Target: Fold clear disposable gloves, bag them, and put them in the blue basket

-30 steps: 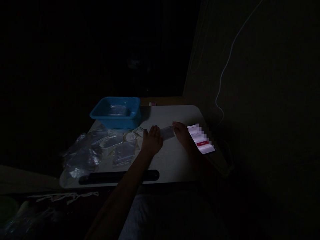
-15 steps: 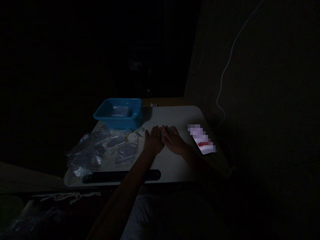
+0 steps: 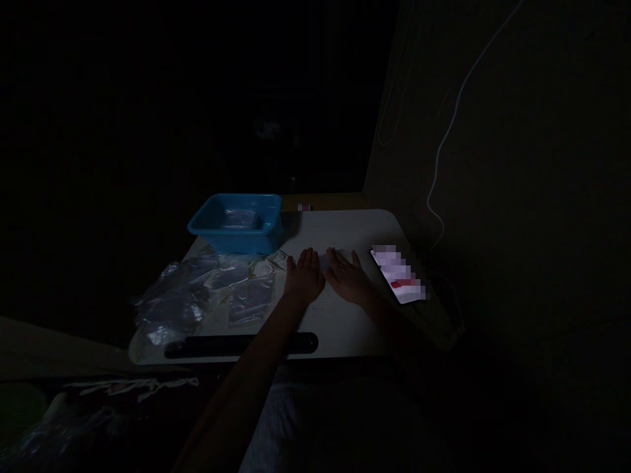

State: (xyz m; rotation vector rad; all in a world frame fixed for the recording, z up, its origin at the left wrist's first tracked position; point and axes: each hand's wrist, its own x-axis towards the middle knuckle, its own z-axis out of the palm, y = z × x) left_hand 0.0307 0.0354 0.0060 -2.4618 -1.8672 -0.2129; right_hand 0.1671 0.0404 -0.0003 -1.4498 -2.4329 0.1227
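Note:
Both palms face down on the white tabletop, near its middle. My left hand lies flat with its fingers stretched forward, on the left part of a clear plastic bag. My right hand rests flat on the right part of the same bag, thumb and fingers apart. Much of the bag is hidden under the hands, and the light is dim. To the left of my left hand lies another flat clear plastic bag, beside a heap of crumpled clear plastic.
A blue plastic basin with a clear plastic packet inside stands at the back left. A lit phone lies at the right edge. A black bar runs along the front edge. A white cable hangs at the right wall.
My right hand has slid a little to the right, away from my left hand, so more of the bag shows between them. My left hand has stayed nearly in place.

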